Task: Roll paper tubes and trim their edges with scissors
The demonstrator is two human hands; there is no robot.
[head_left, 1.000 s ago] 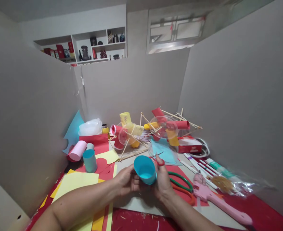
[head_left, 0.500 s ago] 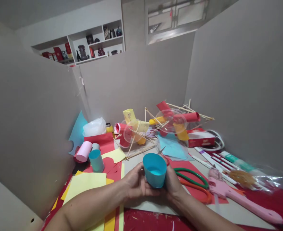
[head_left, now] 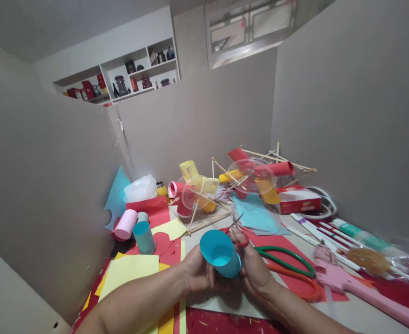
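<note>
A blue paper cup [head_left: 220, 253] is held just above the table, near the front edge of the clutter, tilted so its open mouth faces up and toward the camera. The left hand [head_left: 198, 274] grips it from the left and below, fingers curled around its wall. The right hand [head_left: 257, 273] sits just beside the cup on the other side, its fingers closed on the handles of the small red-handled scissors [head_left: 238, 229], whose blades point up and away, slightly parted, close to the cup's far rim. Just right of that hand, large green and orange scissors [head_left: 288, 269] lie on red paper, and beyond them rests a pink glue gun [head_left: 350, 284]. To the left, a teal paper tube [head_left: 144, 237] stands upright near a pink paper roll [head_left: 125, 224], with a yellow paper sheet [head_left: 131, 272] lying in front of them. Behind the hands are a light blue paper sheet [head_left: 255, 214], two stick-and-cup models [head_left: 197, 195] and a red box [head_left: 300, 200]. Grey partition walls [head_left: 347, 116] enclose the table.
</note>
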